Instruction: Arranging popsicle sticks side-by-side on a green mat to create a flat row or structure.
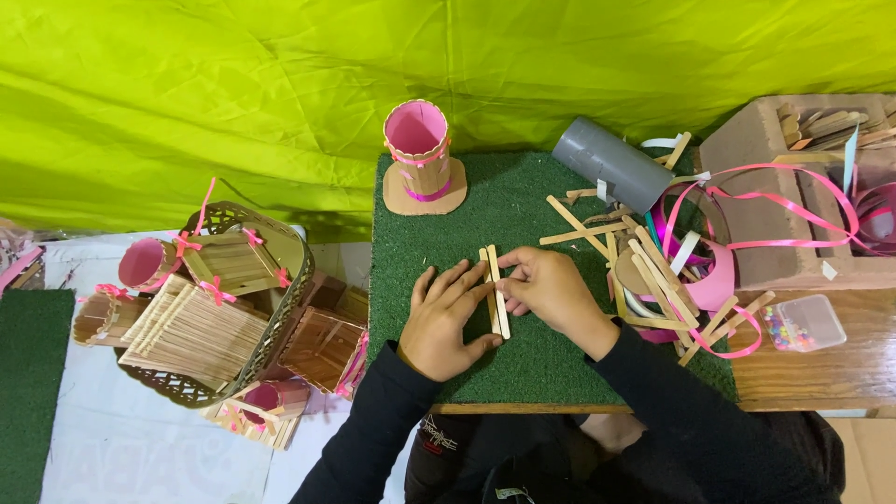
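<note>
From my head camera, looking straight down, my left hand lies flat with fingers spread on the green turf mat, its fingertips pressing against the side of two wooden craft sticks laid side by side near the middle of the mat. My right hand comes in from the other side, thumb and forefinger pinched on the upper part of the same sticks, so both hands are close together with the pair between them. To do this well, I judge I should keep the left palm steady as a stop and let only the right fingertips nudge, so the long edges stay touching and the ends sit level; the turf is springy, so I would press lightly to keep the sticks from tilting. Just to the right lies a loose scatter of spare sticks tangled with pink ribbon, near a grey tube on its side, and I would keep my sleeve clear of them. At the far edge of the mat stands a finished pink-lined stick cup, upright on its base. To my left a metal basket holds other finished stick pieces, well apart from my hands. The wooden counter carries a small clear bead box.
</note>
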